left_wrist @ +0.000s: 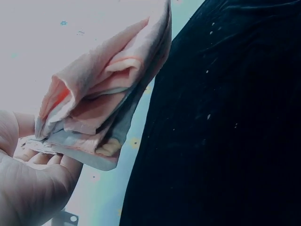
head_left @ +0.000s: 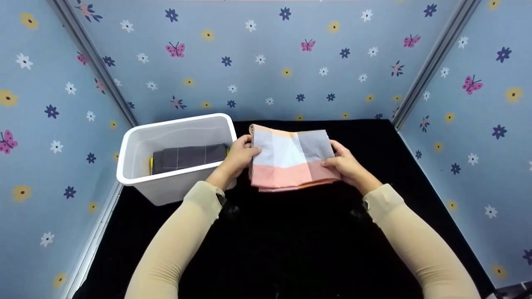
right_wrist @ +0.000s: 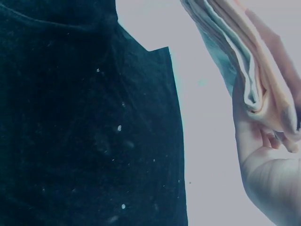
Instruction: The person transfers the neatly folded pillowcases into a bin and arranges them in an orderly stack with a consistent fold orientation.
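Note:
A folded checked cloth (head_left: 286, 160) in pale blue, grey, pink and orange is held up between both hands over the black table. My left hand (head_left: 239, 158) grips its left edge, thumb on the front and fingers behind. At the opposite edge my right hand (head_left: 347, 166) pinches it the same way. Stacked layers and loose folds of the cloth (left_wrist: 94, 94) show at its end in the left wrist view, beside the left palm (left_wrist: 37, 183). In the right wrist view the layered edge of the cloth (right_wrist: 254, 70) lies within the right hand (right_wrist: 263, 160).
Left of the cloth stands a white plastic bin (head_left: 178, 176), with a folded dark grey cloth (head_left: 187, 158) with thin white lines inside and bits of yellow beside it. Black fabric (head_left: 291, 241) covers the table. Flower-patterned walls (head_left: 266, 62) enclose the back and sides.

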Action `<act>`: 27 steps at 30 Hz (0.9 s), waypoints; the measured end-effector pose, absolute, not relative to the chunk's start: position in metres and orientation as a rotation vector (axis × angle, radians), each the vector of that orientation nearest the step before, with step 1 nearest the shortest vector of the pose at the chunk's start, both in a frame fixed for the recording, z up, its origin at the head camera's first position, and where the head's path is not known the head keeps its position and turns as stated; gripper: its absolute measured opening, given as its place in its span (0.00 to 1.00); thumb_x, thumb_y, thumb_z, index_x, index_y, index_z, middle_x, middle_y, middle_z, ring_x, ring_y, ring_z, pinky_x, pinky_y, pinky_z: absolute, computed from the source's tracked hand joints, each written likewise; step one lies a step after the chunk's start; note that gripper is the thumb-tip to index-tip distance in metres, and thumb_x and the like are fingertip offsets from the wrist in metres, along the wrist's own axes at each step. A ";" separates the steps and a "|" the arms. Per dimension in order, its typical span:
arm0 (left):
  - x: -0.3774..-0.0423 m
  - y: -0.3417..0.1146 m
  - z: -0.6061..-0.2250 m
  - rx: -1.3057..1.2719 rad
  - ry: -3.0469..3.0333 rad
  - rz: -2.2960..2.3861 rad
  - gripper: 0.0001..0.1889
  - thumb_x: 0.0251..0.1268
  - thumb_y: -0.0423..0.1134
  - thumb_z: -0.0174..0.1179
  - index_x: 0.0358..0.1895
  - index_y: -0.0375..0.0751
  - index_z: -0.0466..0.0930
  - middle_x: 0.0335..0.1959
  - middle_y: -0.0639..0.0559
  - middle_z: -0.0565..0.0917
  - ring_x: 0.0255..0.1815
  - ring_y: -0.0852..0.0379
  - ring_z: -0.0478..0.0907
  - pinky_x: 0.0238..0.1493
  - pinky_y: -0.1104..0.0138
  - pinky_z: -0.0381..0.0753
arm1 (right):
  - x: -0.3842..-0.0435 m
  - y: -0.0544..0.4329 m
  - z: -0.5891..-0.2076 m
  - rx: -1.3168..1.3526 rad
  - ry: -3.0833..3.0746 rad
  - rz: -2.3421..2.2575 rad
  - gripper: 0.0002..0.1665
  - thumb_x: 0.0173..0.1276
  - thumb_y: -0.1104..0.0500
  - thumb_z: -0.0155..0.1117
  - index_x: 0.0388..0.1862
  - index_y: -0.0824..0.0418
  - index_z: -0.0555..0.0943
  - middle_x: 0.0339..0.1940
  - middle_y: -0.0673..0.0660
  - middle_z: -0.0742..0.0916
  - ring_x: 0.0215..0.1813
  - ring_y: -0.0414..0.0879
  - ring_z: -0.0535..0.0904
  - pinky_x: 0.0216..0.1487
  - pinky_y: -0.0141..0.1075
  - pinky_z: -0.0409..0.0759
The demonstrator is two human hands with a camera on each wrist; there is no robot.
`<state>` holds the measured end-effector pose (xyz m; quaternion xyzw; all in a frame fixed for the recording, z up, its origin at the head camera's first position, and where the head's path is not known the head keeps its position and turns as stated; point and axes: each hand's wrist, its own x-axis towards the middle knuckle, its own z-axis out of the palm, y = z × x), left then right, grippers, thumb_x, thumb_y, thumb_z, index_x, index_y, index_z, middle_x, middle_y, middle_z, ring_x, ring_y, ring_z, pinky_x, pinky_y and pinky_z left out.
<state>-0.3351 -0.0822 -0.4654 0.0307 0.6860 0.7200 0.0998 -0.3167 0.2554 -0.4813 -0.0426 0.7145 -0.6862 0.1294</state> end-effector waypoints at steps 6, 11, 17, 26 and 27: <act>-0.337 -0.094 -0.456 0.110 2.052 2.132 0.23 0.76 0.23 0.55 0.71 0.24 0.70 0.51 0.38 0.85 0.42 0.55 0.85 0.46 0.66 0.90 | -0.320 0.246 -0.473 -0.131 2.049 -2.028 0.49 0.64 0.80 0.61 0.84 0.63 0.62 0.51 0.55 0.87 0.44 0.45 0.87 0.41 0.32 0.88; -0.337 -0.108 -0.449 0.093 2.079 2.120 0.22 0.77 0.24 0.55 0.71 0.25 0.70 0.53 0.37 0.85 0.44 0.54 0.86 0.48 0.65 0.90 | -0.321 0.235 -0.467 -0.129 2.037 -2.047 0.49 0.64 0.81 0.61 0.84 0.64 0.62 0.46 0.55 0.89 0.40 0.43 0.88 0.40 0.31 0.87; -0.336 -0.124 -0.445 0.087 2.118 2.102 0.22 0.77 0.25 0.55 0.71 0.25 0.70 0.50 0.40 0.85 0.41 0.56 0.87 0.45 0.65 0.91 | -0.322 0.221 -0.458 -0.156 2.027 -2.048 0.49 0.64 0.82 0.61 0.84 0.64 0.62 0.44 0.55 0.89 0.39 0.44 0.89 0.38 0.32 0.88; -0.335 -0.143 -0.439 0.047 2.114 2.084 0.24 0.81 0.27 0.53 0.75 0.26 0.66 0.60 0.34 0.81 0.42 0.56 0.87 0.43 0.65 0.93 | -0.326 0.204 -0.450 -0.178 2.067 -2.012 0.49 0.64 0.81 0.62 0.84 0.64 0.63 0.43 0.54 0.89 0.38 0.43 0.88 0.39 0.31 0.87; -0.335 -0.145 -0.438 0.042 2.115 2.085 0.24 0.81 0.27 0.53 0.75 0.26 0.66 0.60 0.34 0.81 0.42 0.56 0.87 0.43 0.65 0.93 | -0.327 0.202 -0.450 -0.179 2.071 -2.009 0.48 0.64 0.81 0.62 0.84 0.64 0.64 0.43 0.55 0.89 0.38 0.43 0.88 0.39 0.31 0.87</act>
